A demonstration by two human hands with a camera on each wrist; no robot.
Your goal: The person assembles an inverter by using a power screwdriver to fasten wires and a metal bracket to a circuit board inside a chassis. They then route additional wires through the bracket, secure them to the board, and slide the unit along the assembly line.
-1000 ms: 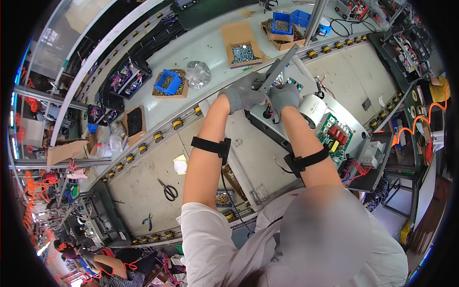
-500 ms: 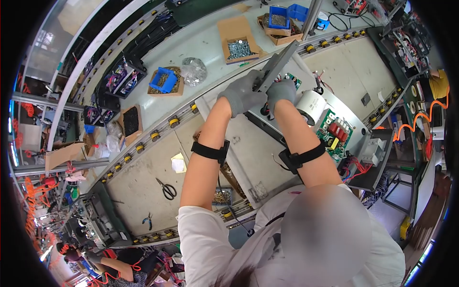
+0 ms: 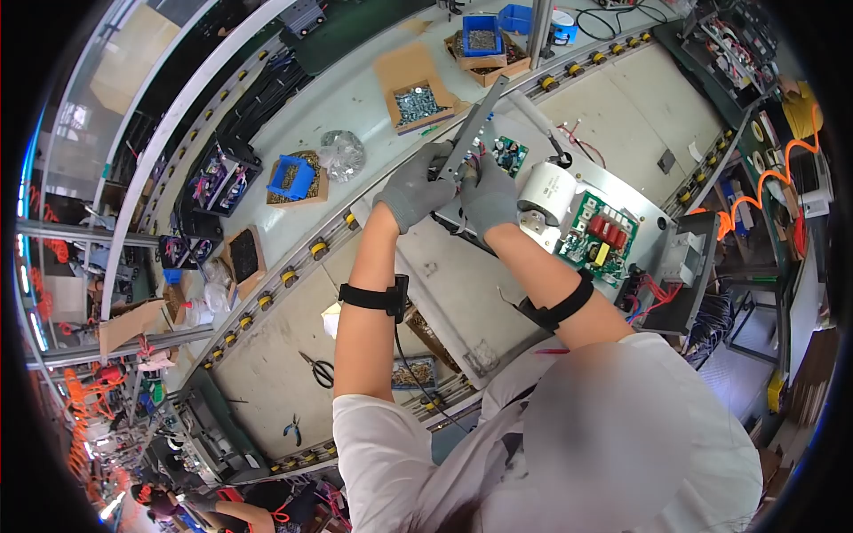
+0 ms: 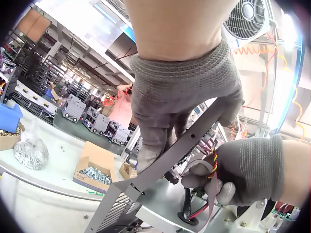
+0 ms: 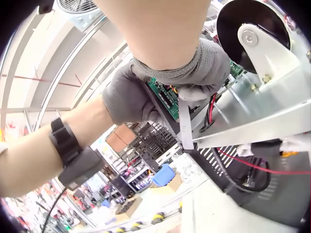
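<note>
Slotted panel [image 4: 112,208] — wrist views only

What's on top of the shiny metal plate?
A white cylinder and a green board with red parts. The board hides the plate beneath it.

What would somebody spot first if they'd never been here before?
Probably the big white cylinder, just left of the green circuit board with red blocks in the head view. Next, the long grey metal piece, held at a slant in the person's gloved left grip. Then the bright blue bin sitting in a cardboard box, farther left.
</note>
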